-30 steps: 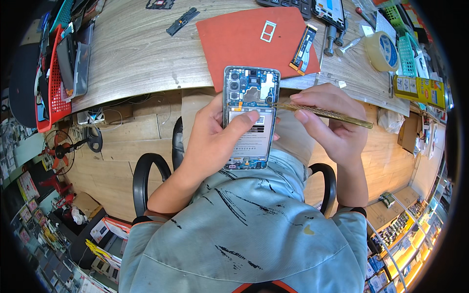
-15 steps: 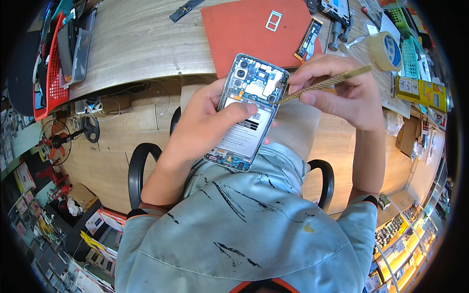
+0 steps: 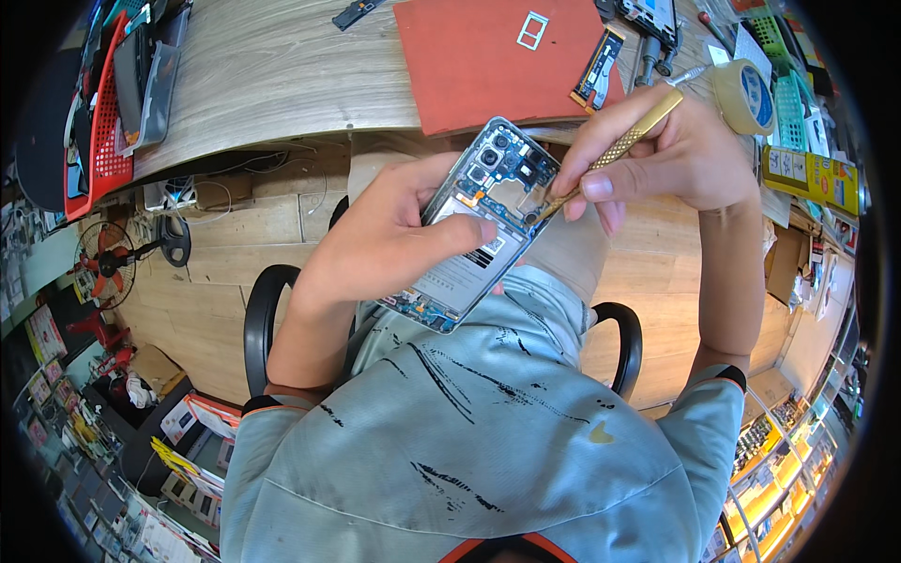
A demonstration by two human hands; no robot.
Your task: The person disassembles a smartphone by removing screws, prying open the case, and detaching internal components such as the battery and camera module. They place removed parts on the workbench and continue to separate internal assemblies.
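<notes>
Seated at the workbench, I hold an opened phone (image 3: 479, 230) over my lap, just short of the wooden table (image 3: 282, 84), its back cover off and the boards and camera modules showing. My left hand (image 3: 394, 244) wraps it from the left side, thumb pressed flat across the middle of the phone; the remaining fingers are hidden behind it, and the phone's lower corner is partly lost against my pale blue shirt (image 3: 469, 441). My right hand (image 3: 676, 155), to the right of the phone, pinches a slim gold tool (image 3: 615, 150) between thumb and forefinger like a pen, wrist bent inward; its tip meets the phone's upper right edge, though exactly which part it touches is too small to make out. Beyond the phone, a red mat (image 3: 488, 66) lies on the table, carrying a small white frame (image 3: 532, 30) and a narrow dark component (image 3: 598, 70). Right of the mat, a roll of tape (image 3: 741, 94) sits near the picture's rim, where other clutter is cut off.
</notes>
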